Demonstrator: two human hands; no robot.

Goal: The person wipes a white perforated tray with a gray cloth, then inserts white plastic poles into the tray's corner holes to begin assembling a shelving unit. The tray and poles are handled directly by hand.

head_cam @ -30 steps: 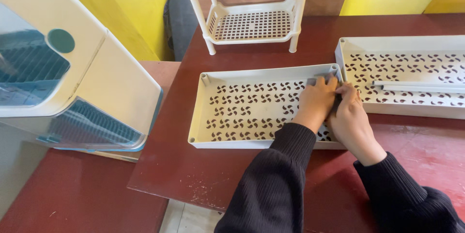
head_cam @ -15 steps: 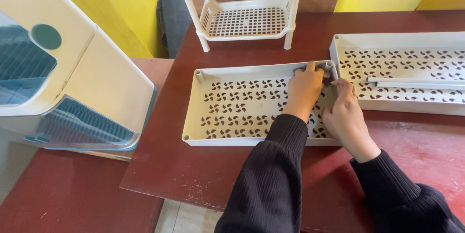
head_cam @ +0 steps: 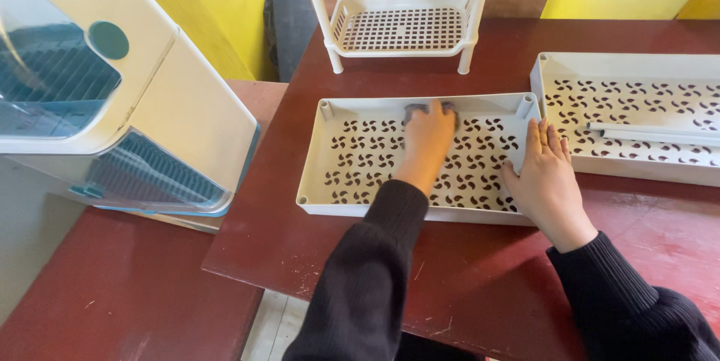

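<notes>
A cream perforated plastic tray (head_cam: 360, 173) lies flat on the dark red table. My left hand (head_cam: 427, 140) is inside it near the middle of the far wall, pressing a small grey cloth (head_cam: 429, 110) onto the tray floor; only the cloth's edges show past my fingers. My right hand (head_cam: 546, 177) rests flat, fingers extended, on the tray's right end beside its corner socket (head_cam: 526, 104). Both arms wear black sleeves.
A second cream tray (head_cam: 570, 80) holding a white rod (head_cam: 652, 133) lies to the right. A tiered cream rack (head_cam: 405, 27) stands behind. A white and blue-green plastic cabinet (head_cam: 112, 106) sits at the left on a lower table. The table's front edge (head_cam: 247, 271) is near.
My left hand has slid with the cloth from the tray's far right corner leftward to the middle of the far wall. My right hand has flattened on the tray's right end.
</notes>
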